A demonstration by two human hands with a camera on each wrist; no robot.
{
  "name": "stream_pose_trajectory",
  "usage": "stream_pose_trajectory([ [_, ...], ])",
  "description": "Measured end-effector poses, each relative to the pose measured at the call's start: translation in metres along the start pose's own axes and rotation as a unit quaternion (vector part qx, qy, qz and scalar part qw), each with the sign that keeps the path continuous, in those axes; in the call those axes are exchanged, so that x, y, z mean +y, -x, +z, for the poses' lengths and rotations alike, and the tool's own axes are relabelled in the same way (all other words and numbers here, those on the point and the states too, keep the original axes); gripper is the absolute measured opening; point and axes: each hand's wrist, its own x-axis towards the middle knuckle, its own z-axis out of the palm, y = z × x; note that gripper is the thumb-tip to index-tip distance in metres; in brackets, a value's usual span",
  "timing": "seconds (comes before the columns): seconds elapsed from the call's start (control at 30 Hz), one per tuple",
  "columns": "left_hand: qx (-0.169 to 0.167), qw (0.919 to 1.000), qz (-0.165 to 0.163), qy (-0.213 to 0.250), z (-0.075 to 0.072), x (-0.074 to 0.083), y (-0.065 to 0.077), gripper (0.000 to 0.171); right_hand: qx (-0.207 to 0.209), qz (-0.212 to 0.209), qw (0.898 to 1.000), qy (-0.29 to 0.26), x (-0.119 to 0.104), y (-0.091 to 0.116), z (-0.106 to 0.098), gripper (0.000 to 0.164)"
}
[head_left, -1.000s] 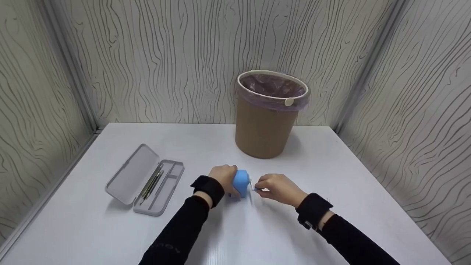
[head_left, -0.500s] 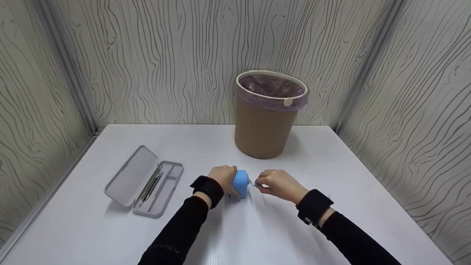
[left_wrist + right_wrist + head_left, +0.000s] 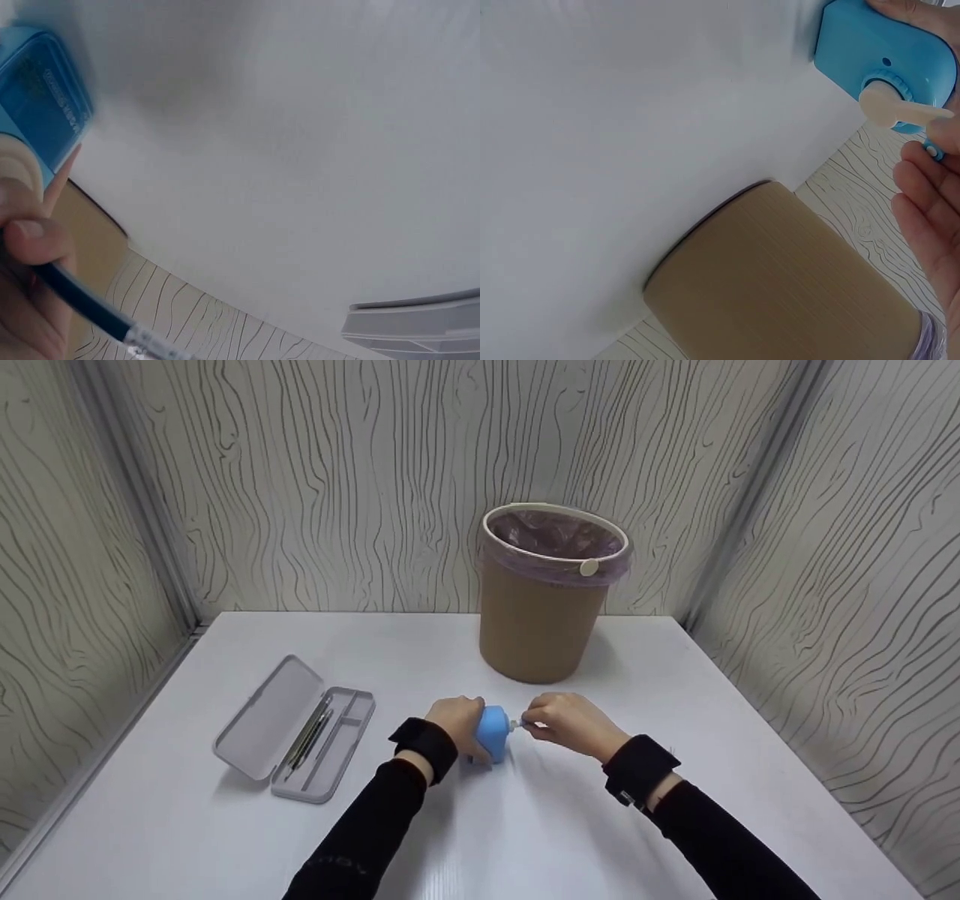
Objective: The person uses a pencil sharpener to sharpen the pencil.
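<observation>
A blue crank pencil sharpener (image 3: pixel 492 733) lies on the white table between both hands. My left hand (image 3: pixel 454 725) grips it from the left. In the left wrist view, the sharpener's clear-sided blue body (image 3: pixel 49 101) and cream front ring show beside the left hand (image 3: pixel 34 255). A dark pencil (image 3: pixel 82 300) with a pale end passes under the thumb toward that ring. My right hand (image 3: pixel 568 725) pinches the knob at the end of the cream crank handle (image 3: pixel 919 114). In the right wrist view, the blue knob (image 3: pixel 933 150) sits between the thumb and fingers.
A grey pencil case (image 3: pixel 330 780) lies open on the left, holding several pencils (image 3: pixel 309 739). Behind the hands stands a brown bin (image 3: pixel 536 630) with a purple liner (image 3: pixel 555 534). Wood-patterned panels (image 3: pixel 337 487) enclose the table's back and sides.
My right hand has risen slightly, swinging the crank's knob upward, away from the table's front edge. My left hand and the sharpener stay almost where they were.
</observation>
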Motion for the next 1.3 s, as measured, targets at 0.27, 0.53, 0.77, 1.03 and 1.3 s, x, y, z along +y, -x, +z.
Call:
stream_pose_trajectory([
  [0.27,0.007,0.9997,0.013,-0.021,0.000,0.000,0.000,0.073,0.015,0.010,1.000,0.008,0.007,-0.008,0.000,0.005],
  [0.53,0.000,0.9997,0.017,-0.018,0.000,0.001,0.001,0.076,0.005,0.057,0.998,0.022,0.017,-0.022,0.009,0.005],
  [0.77,0.007,0.9997,0.018,-0.015,0.000,-0.001,0.001,0.078,-0.011,0.090,0.996,0.004,0.024,-0.033,0.022,0.007],
  [1.03,0.011,0.9996,0.017,-0.017,-0.001,-0.002,0.002,0.076,-0.019,0.112,0.993,-0.013,0.026,-0.037,0.033,0.008],
  [1.3,0.005,0.9998,0.018,-0.011,0.000,-0.001,0.000,0.076,-0.002,0.104,0.995,0.004,0.027,-0.033,0.044,0.005],
])
